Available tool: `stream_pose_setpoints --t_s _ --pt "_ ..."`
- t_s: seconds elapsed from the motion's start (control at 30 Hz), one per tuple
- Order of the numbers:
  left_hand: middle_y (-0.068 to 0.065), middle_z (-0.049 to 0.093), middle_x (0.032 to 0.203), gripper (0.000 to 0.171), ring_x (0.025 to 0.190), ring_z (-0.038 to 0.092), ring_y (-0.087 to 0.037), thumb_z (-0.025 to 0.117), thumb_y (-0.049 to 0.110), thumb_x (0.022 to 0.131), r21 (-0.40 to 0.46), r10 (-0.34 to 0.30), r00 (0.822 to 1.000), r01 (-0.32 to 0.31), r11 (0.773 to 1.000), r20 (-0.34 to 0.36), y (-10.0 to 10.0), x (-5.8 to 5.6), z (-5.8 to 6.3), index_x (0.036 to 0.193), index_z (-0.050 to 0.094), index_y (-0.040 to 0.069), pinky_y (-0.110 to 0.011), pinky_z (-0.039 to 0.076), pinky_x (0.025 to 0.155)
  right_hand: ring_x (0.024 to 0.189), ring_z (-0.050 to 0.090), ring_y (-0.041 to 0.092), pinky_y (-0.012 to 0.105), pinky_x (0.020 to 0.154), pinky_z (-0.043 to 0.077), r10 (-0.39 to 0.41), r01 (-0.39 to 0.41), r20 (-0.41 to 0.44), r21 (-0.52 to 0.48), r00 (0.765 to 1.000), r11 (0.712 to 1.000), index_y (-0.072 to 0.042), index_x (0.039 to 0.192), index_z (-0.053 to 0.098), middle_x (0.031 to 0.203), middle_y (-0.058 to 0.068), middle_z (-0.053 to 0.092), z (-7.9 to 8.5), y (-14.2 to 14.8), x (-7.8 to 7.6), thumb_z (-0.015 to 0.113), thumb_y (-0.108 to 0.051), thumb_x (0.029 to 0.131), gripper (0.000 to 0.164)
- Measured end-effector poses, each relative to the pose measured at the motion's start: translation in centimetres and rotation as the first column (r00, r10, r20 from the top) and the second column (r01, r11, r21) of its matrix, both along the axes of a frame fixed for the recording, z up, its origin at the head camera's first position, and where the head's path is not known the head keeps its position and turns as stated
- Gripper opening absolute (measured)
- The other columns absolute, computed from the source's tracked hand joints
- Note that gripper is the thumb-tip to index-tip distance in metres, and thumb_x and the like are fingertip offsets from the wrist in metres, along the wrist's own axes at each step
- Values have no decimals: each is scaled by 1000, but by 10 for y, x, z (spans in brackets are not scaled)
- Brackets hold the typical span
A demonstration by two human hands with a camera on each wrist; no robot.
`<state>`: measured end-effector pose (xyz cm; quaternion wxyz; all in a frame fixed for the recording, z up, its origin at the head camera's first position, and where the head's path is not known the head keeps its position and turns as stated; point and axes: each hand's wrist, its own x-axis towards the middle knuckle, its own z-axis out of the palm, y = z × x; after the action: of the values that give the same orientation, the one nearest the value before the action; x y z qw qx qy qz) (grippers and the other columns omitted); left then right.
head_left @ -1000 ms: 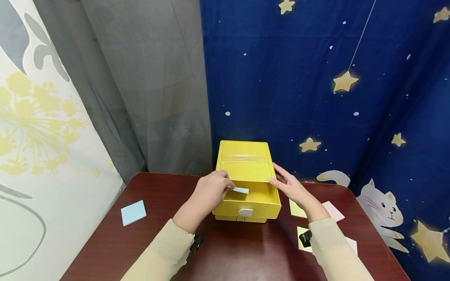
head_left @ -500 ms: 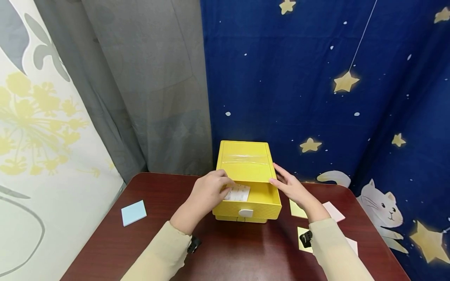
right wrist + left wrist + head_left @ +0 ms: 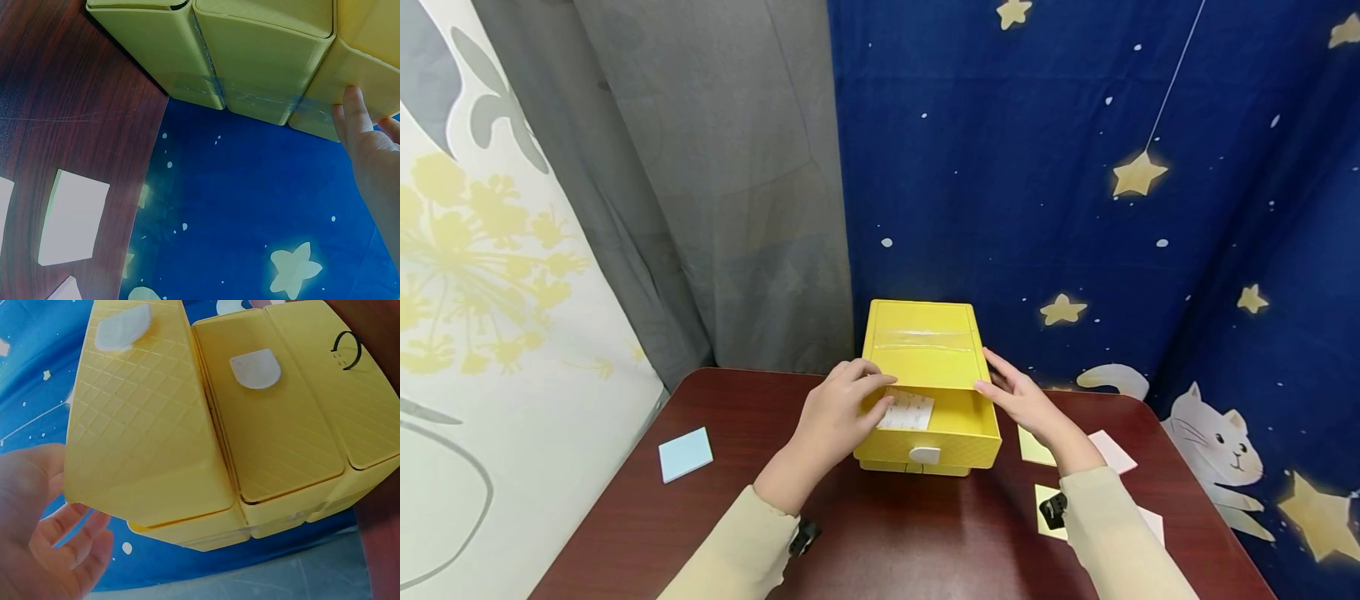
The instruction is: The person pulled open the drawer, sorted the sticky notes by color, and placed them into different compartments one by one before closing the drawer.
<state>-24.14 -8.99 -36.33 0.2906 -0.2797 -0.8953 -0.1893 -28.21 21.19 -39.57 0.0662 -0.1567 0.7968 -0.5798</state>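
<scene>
A yellow drawer unit point(image 3: 925, 325) stands on the table with its top drawer point(image 3: 958, 450) pulled out. Inside that drawer, toward its left, lies a sticky note pad point(image 3: 913, 408) with a white, faintly printed face up. My left hand point(image 3: 835, 412) hovers at the drawer's left edge, thumb and fingers apart and holding nothing. In the left wrist view the fingers point(image 3: 78, 544) are spread beside the drawer's side. My right hand point(image 3: 1018, 400) rests against the unit's right side, thumb at the top front corner; in the right wrist view its fingertips touch the yellow wall point(image 3: 319, 106).
A light blue note pad point(image 3: 685, 455) lies on the left of the dark red table point(image 3: 760, 408). Yellow and pink point(image 3: 1112, 452) pads lie at the right, partly under my right forearm. The lower drawers point(image 3: 262, 425) are closed. Curtains hang behind the table.
My left hand has let go of the note pad, which went from tilted to lying in the drawer. That hand has drawn back slightly left, its fingers spreading. The right hand stays put.
</scene>
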Motion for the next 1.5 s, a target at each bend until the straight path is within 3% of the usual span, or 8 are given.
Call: stream_pose_setpoints --t_s 0.1,0.23,0.47,0.67,1.0,1.27,1.5 --pt "6 60 107 27 99 54 -12 72 27 84 53 -15 1000 17 998 -23 -4 1 -2 111 71 22 -22 52 60 141 25 36 52 108 32 -1 1 -2 2 1000 1000 -14 153 13 159 13 9 0 0 0 54 -27 97 71" --pt "3 58 121 39 113 51 -16 69 29 87 101 -33 999 35 994 -15 -10 1 -6 124 63 19 -28 56 75 141 25 36 52 108 32 1 -1 -4 4 1000 1000 -14 153 13 159 14 10 0 0 0 54 -28 97 71" --pt "-2 47 140 55 128 44 -21 65 32 90 149 -22 999 16 989 40 -25 -1 -14 140 48 18 -41 49 97 141 24 37 53 108 31 17 -17 -16 6 1000 1000 -14 154 11 159 14 9 -1 1 -1 52 -26 98 70" --pt "-3 44 144 58 130 42 -24 63 33 91 171 29 996 -43 984 83 -46 -1 -25 144 42 22 -46 47 98 141 24 37 54 109 29 27 -26 -23 30 999 999 -15 154 10 159 14 8 -1 1 -1 51 -28 99 70" --pt "-5 41 145 58 131 40 -28 63 32 91 149 102 982 -125 981 157 -81 3 -48 143 42 20 -49 47 96 142 18 40 58 110 25 23 -20 -23 97 999 995 -12 154 9 159 16 7 10 -2 0 52 -29 98 72" --pt "-7 41 145 58 131 39 -30 64 31 90 139 141 968 -172 975 206 -100 7 -65 143 43 18 -52 46 94 144 13 39 57 109 29 -26 31 -28 190 999 981 -12 154 4 160 10 -5 15 2 -3 59 -35 93 84" --pt "-10 41 144 60 130 40 -33 65 29 90 129 174 958 -207 970 227 -119 9 -78 143 42 16 -56 45 95 143 17 38 59 110 26 -8 16 -46 168 999 986 -16 154 10 160 9 4 14 2 -6 64 -33 90 85"
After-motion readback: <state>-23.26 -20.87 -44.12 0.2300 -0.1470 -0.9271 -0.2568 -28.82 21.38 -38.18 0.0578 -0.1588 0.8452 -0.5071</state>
